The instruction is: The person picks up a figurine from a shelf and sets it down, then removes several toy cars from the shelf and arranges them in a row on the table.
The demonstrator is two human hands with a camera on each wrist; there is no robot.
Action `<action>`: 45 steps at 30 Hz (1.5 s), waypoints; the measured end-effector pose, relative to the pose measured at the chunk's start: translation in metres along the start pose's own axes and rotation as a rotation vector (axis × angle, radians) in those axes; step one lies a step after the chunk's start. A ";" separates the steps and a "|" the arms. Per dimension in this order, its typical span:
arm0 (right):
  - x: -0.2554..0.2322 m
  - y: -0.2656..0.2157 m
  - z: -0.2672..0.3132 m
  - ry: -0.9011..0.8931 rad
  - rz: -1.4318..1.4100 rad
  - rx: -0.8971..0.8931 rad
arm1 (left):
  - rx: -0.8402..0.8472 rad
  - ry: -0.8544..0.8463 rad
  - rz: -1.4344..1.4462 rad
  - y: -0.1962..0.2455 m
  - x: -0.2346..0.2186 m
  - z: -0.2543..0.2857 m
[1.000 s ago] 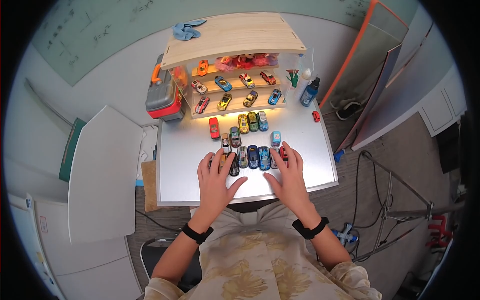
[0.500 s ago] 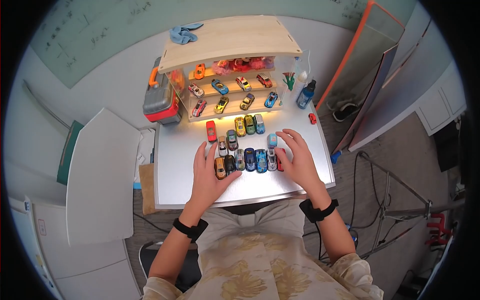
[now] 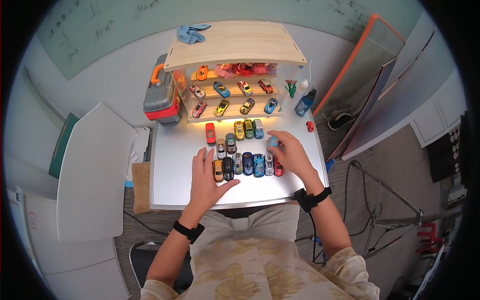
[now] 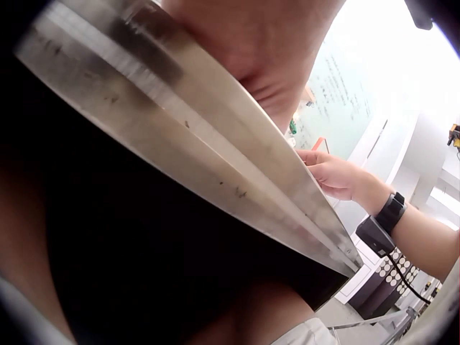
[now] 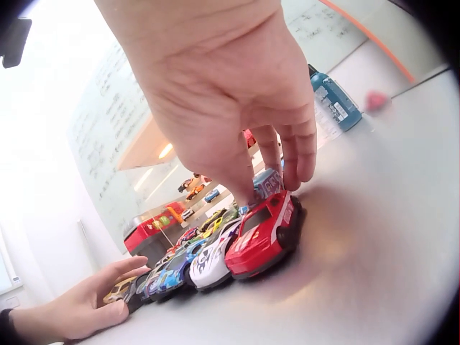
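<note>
In the head view several toy cars form a front row, from an orange car [image 3: 218, 170] to a red car [image 3: 279, 167]. The right hand [image 3: 291, 156] pinches a light-blue car [image 3: 272, 142] just behind the row's right end; the right wrist view shows this hand [image 5: 230, 108] over the blue car [image 5: 267, 182], behind the red car [image 5: 264, 235]. The left hand [image 3: 204, 184] rests beside the orange car, fingers extended and thumb apart, holding nothing. A white car [image 3: 221, 148] and a dark green car [image 3: 230, 143] stand behind the row.
A lit wooden shelf [image 3: 235, 113] with more cars stands at the back of the table [image 3: 175, 192]. A red car [image 3: 210, 133] and three others are before it. A toolbox [image 3: 163, 95] is left; a blue bottle [image 3: 305, 103] and small red car [image 3: 310, 126] are right.
The right hand has moved from the row's right end back onto the light-blue car and pinched it. The left hand has shifted left, off the front cars, uncovering the orange one.
</note>
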State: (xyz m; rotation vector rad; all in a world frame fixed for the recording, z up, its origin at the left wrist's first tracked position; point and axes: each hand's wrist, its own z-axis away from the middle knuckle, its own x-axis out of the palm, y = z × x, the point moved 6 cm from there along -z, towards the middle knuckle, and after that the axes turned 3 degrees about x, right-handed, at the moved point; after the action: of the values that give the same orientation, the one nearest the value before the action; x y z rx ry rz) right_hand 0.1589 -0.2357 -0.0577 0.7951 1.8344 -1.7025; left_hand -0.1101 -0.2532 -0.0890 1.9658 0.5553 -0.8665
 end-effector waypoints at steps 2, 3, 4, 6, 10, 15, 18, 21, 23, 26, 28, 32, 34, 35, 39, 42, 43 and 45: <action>-0.004 0.007 -0.002 0.057 0.051 -0.019 | 0.005 0.004 -0.008 0.000 0.000 0.000; -0.007 0.012 -0.002 0.097 0.090 -0.043 | 0.008 0.007 -0.009 0.000 0.000 0.001; -0.012 0.014 -0.002 0.137 0.129 -0.068 | 0.011 0.010 -0.010 -0.001 0.000 0.001; -0.022 0.021 0.000 0.178 0.130 0.009 | -0.002 0.007 -0.002 -0.001 0.000 0.000; -0.039 0.036 0.005 0.262 0.147 0.151 | -0.012 -0.003 -0.003 -0.001 0.000 0.001; -0.047 0.046 0.007 0.344 0.150 0.138 | -0.022 -0.005 -0.003 -0.002 0.001 0.001; -0.047 0.047 0.005 0.344 0.166 0.140 | -0.028 -0.008 -0.002 -0.002 0.002 0.001; -0.047 0.046 0.005 0.342 0.166 0.142 | -0.027 -0.005 -0.001 -0.003 0.002 0.001; -0.047 0.046 0.005 0.344 0.156 0.144 | -0.025 -0.004 0.001 -0.003 0.002 0.001; -0.047 0.047 0.005 0.343 0.139 0.149 | -0.020 -0.008 0.000 -0.003 0.002 0.001; -0.046 0.048 0.004 0.334 0.140 0.148 | -0.017 -0.008 -0.005 -0.003 0.002 0.001; -0.040 0.052 0.001 0.324 0.170 0.142 | -0.008 -0.001 -0.001 -0.003 0.002 0.001; -0.038 0.053 -0.001 0.320 0.202 0.125 | -0.002 0.004 0.003 -0.003 0.002 0.001; -0.037 0.054 -0.003 0.309 0.174 0.135 | -0.002 0.006 0.002 -0.004 0.002 0.001; -0.037 0.052 -0.004 0.291 0.133 0.149 | 0.004 0.011 -0.007 -0.004 0.002 0.001; -0.041 0.038 -0.002 0.301 0.215 0.122 | 0.002 0.011 -0.015 -0.004 0.002 0.001; -0.042 0.032 0.000 0.305 0.254 0.111 | 0.001 0.009 -0.017 -0.004 0.002 0.002; -0.042 0.024 0.000 0.286 0.225 0.061 | 0.006 0.012 -0.024 -0.004 0.002 0.002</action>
State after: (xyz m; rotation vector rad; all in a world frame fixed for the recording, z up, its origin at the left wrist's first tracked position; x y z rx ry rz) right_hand 0.2053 -0.2379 -0.0448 1.2755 1.7973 -1.5707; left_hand -0.1120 -0.2527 -0.0933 1.9745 0.5848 -0.8722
